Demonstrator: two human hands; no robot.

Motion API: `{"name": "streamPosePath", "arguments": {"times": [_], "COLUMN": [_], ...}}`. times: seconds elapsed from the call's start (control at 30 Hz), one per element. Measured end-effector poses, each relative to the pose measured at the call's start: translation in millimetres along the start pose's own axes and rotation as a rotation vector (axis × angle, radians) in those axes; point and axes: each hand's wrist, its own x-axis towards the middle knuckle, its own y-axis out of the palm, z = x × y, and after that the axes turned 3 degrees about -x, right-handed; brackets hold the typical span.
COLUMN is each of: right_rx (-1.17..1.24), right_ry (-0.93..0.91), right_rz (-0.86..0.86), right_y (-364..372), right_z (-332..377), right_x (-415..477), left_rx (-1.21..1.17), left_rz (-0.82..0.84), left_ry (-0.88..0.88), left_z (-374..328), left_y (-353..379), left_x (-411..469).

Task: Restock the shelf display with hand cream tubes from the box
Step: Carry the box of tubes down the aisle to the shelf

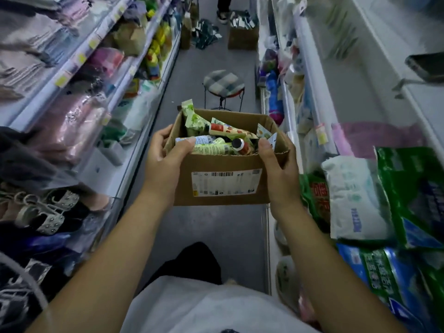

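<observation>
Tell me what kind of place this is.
Most likely a narrow shop aisle. Shelves with yellow price tags line both sides, stacked with bagged goods like the green packs. The left hand and right hand hold a cardboard box of tubes.

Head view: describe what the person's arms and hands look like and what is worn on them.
Left hand and right hand are bare: no gloves, and no rings on the fingers. Both forearms are uncovered, with no sleeve, watch or bracelet in view. A white top shows at the bottom edge.
</observation>
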Motion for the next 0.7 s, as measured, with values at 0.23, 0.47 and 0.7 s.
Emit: {"name": "streamPosePath", "arguments": {"times": [0.23, 0.47, 0.7], "right_rx": [-0.02, 0.013, 0.106], "right_ry": [0.017, 0.009, -0.022], "right_rz": [-0.033, -0.156, -0.279], "right_y": [24, 76, 114], "right_z": [3, 26, 44], "right_x": [123, 257, 381], "left_rx": [-0.005, 0.051, 0.114], "left_rz": [0.025, 0.161, 0.296], "left_ry": [-0.005, -0.014, -0.006], "left_z": [-6, -46, -85], "left_y": [46, 89, 143], "left_x": [124, 285, 430]}}
